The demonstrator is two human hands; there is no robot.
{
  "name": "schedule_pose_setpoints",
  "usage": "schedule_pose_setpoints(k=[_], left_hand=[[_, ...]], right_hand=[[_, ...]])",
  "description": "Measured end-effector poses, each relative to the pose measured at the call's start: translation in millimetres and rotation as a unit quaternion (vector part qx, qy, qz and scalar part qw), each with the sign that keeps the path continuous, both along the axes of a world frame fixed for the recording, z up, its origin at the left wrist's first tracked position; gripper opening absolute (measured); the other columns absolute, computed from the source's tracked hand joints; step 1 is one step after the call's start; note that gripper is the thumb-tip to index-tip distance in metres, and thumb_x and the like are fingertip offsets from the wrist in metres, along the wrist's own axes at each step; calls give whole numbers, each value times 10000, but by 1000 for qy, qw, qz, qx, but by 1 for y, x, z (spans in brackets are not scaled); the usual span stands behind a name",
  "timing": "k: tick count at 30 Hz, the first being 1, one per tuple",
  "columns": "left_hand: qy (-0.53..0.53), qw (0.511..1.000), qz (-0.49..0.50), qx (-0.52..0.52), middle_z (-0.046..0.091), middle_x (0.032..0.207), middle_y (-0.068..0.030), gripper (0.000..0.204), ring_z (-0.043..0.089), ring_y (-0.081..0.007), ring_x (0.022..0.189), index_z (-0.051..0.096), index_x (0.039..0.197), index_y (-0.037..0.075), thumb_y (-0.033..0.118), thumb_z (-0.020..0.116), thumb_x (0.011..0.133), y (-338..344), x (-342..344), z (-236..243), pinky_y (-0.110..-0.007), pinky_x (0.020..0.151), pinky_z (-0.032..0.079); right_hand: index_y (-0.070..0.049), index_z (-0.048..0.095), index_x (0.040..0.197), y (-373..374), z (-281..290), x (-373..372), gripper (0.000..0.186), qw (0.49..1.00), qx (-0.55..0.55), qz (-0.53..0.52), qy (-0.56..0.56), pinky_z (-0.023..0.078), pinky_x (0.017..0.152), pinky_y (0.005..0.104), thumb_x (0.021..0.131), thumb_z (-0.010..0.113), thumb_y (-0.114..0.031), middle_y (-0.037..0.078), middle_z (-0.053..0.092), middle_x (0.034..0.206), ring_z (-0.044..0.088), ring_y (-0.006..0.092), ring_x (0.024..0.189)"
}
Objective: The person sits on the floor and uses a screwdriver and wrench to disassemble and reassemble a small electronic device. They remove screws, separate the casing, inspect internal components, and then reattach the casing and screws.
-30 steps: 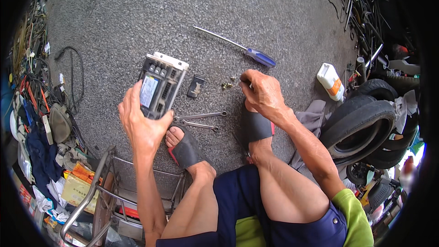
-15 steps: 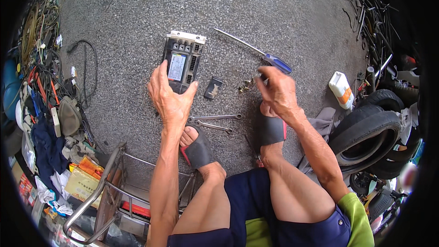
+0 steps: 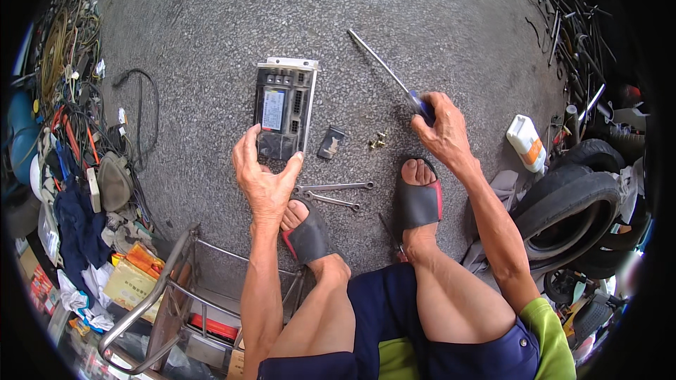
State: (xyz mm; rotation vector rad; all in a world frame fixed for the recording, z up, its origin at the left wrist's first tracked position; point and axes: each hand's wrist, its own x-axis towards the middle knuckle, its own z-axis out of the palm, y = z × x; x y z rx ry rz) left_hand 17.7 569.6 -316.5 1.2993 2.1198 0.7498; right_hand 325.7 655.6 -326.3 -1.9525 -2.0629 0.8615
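My left hand (image 3: pixel 264 183) grips the lower end of a black and silver electronic box (image 3: pixel 278 109) with a label and connector sockets along its right side. My right hand (image 3: pixel 440 134) is closed round the blue handle of a screwdriver (image 3: pixel 384 63), whose long shaft points up and left. Between my hands lie a small black piece (image 3: pixel 331 142) with a pale patch and several small brass fittings (image 3: pixel 377 142). Two wrenches (image 3: pixel 338 186) lie on the ground beside my left foot.
Tangled cables and clutter (image 3: pixel 67 112) line the left, above a metal-framed seat or rack (image 3: pixel 197 281). At right are a white jug (image 3: pixel 526 142), stacked tyres (image 3: pixel 563 211) and piled metal rods (image 3: pixel 577 35). My sandalled feet (image 3: pixel 415 200) stand on speckled ground (image 3: pixel 282 14).
My right hand has moved from above the fittings onto the screwdriver handle and closed on it, shifting the screwdriver. The box in my left hand has moved right and is held more upright in view.
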Motion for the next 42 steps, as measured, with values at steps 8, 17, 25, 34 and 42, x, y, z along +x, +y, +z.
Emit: schedule_pose_setpoints(k=[8, 17, 25, 34, 42], left_hand=[[80, 996, -23, 38, 553, 1222, -160, 787, 537, -354, 1165, 536, 1336, 61, 153, 885, 636, -2, 13, -5, -475, 1017, 441], [106, 990, 88, 12, 524, 1166, -172, 755, 534, -355, 1123, 552, 1288, 53, 201, 909, 639, 3, 29, -6, -497, 954, 463], [-84, 962, 259, -9, 588, 917, -104, 492, 562, -158, 732, 588, 1008, -44, 306, 866, 802, -7, -12, -18, -300, 629, 488], [249, 950, -178, -67, 273, 1581, -237, 1114, 279, -462, 1440, 398, 1511, 157, 401, 942, 570, 38, -37, 24, -585, 1163, 279], [204, 954, -212, -51, 287, 1563, -278, 1123, 312, -481, 1419, 456, 1475, 171, 281, 922, 459, 52, -56, 14, -549, 1152, 350]], right_hand=[[1, 667, 989, -26, 73, -19, 267, 980, -103, 3, 170, 516, 669, 422, 784, 620, -163, 183, 628, 810, 645, 340, 718], [0, 668, 991, -41, 78, -24, 304, 981, -99, 83, 144, 516, 670, 442, 742, 628, -169, 179, 612, 799, 637, 371, 729], [-4, 667, 997, -37, 75, -25, 307, 983, -73, 103, 130, 519, 662, 437, 733, 640, -157, 169, 610, 800, 641, 364, 728], [-25, 665, 997, -53, 63, -21, 315, 980, -75, 133, 124, 532, 650, 421, 713, 657, -161, 141, 604, 798, 645, 347, 716], [-21, 681, 983, -60, 60, -20, 319, 975, -111, 102, 164, 536, 674, 421, 706, 643, -174, 157, 638, 818, 657, 351, 746]])
